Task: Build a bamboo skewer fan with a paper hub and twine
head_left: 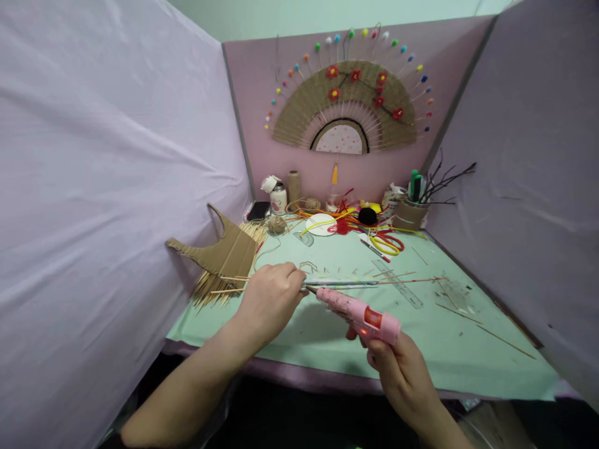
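My left hand (272,296) is closed around thin wooden sticks that run sideways over the table. To the right of the fist, a pale blue-green strip (344,282) lies along the sticks, and bare stick ends (412,280) reach out beyond it. Stick ends also show left of the fist. A pink hot glue gun (344,305) with a lit orange light is gripped in my right hand (407,377). Its metal nozzle (311,289) points left and meets or nearly meets the strip beside my left fingers; exact contact cannot be told.
Cut cardboard (229,246) lies on a pile of sticks (206,290) at left. A clear ruler (397,284), scissors (384,242) and twine ball (277,224) lie behind my hands. Loose sticks (505,341) are at right. A decorated fan (346,93) hangs on the back panel.
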The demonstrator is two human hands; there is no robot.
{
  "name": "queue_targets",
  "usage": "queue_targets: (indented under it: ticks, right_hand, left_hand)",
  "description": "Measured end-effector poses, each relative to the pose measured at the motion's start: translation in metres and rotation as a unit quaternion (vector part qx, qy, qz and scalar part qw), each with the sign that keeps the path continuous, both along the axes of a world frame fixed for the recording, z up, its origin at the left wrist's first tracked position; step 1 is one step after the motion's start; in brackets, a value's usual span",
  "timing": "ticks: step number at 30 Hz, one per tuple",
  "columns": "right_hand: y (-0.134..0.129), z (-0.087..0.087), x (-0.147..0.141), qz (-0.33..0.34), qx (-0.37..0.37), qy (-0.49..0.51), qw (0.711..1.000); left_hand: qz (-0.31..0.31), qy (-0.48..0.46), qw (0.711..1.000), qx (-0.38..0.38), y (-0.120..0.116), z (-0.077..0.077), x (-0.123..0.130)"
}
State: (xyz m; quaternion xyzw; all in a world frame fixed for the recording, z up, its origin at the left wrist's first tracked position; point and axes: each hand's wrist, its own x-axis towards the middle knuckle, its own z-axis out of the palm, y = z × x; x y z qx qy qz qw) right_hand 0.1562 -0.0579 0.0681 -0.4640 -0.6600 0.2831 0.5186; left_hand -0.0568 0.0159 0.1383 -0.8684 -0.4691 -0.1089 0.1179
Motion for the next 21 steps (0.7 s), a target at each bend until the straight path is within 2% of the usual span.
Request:
queue_targets:
  ticks: [15, 21]
  right_hand:
    - [0.0009, 0.0003, 0.0006, -0.010, 0.023, -0.009, 1.000]
    - [0.0006, -0.0014, 0.0075, -0.032, 0.007, -0.024, 0.999]
  left_hand:
    - [0.004, 0.019, 1.000, 0.004, -0.0007, 0.0023, 0.0010]
    - [0.001, 0.015, 1.000, 0.018, 0.0002, 0.0017, -0.0009]
